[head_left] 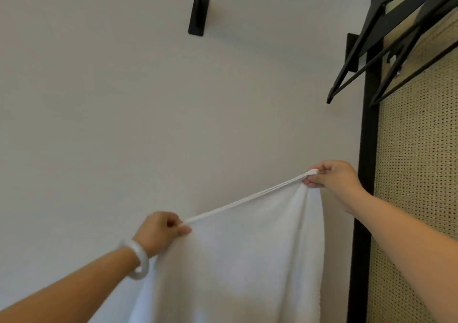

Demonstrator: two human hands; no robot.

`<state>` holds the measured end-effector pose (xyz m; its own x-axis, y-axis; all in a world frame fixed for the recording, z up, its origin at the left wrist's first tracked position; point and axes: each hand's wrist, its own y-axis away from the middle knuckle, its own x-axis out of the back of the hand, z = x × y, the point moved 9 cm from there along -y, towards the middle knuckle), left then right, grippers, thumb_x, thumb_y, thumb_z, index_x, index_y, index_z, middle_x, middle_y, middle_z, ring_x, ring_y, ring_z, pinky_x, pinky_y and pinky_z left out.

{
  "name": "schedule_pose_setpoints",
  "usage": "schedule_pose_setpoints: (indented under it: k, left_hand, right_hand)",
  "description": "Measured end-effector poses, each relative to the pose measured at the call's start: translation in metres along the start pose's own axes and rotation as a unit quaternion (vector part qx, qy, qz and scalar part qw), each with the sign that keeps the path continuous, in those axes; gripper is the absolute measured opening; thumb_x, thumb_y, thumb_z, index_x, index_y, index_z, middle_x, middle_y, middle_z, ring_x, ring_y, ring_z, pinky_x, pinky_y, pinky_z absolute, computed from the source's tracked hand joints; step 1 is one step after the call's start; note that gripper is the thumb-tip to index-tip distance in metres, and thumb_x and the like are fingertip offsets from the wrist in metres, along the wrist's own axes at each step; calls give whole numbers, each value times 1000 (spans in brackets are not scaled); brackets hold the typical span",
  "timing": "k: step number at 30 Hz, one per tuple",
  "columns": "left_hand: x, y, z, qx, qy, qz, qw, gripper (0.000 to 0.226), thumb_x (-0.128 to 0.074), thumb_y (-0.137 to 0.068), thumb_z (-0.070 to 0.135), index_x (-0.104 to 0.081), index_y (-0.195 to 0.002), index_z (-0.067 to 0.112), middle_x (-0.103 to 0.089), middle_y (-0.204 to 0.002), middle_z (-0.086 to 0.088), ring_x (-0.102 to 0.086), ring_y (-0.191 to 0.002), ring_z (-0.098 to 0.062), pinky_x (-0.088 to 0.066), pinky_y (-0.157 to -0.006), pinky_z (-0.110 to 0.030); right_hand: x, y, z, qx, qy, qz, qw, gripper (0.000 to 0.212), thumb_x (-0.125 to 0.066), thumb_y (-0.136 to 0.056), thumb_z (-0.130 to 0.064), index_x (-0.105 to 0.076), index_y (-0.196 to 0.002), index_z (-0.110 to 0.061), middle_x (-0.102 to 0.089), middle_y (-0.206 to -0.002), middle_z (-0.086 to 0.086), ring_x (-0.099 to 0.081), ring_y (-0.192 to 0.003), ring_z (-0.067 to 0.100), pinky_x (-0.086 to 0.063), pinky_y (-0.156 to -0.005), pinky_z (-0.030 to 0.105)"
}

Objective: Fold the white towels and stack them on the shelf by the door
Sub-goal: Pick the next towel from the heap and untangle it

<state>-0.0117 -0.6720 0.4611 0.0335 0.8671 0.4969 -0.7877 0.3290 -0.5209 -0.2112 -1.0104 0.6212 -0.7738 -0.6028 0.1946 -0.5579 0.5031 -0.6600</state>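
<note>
**White towel held up by two corners**

The left hand, at 7 o'clock, pinches one top corner of the white towel between curled fingers and thumb. The right hand, at 3 o'clock, pinches the other corner the same way. The top edge is stretched tight between them, rising to the right; the cloth hangs down before the wall. A pale bangle sits on the left wrist. A black shelf frame is at 1 o'clock, beside a woven cane panel.

No text, label, brand, number or sign can be read anywhere, neither on the white towel, nor on the wall, the black rack or the woven panel.
</note>
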Motion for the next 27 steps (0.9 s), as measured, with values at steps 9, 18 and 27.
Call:
schedule_pose_setpoints:
  k: [9, 18, 27]
  left_hand:
    - [105, -91, 186, -173, -251, 98, 947, 18, -70, -88, 23, -66, -84, 6, -59, -88, -8, -53, -84, -24, -36, -69, -29]
    - [154, -105, 207, -196, -223, 119, 948, 27, -67, -92, 28, -66, -77, 5, -58, -74, -2, -50, -69, -17, -38, -60, -22]
    - [110, -129, 183, -230, -336, 13, 914, 15, -59, -95, 18, -52, -108, 21, -57, -81, 6, -54, -77, -18, -41, -69, -25]
  right_hand:
    - [42, -46, 11, -94, -132, 116, 980, 22, -68, -87, 7, -59, -107, 4, -71, -85, 19, -72, -78, 24, -60, -83, 31]
    - [47, -65, -40, 12, -105, 75, 991, 20, -75, -82, 4, -65, -99, 3, -75, -78, 17, -75, -75, 25, -61, -79, 30]
    - [16, -90, -3, -45, -79, 30, 995, 9, -68, -84, 12, -60, -89, 10, -70, -75, 25, -72, -62, 27, -59, -54, 23]
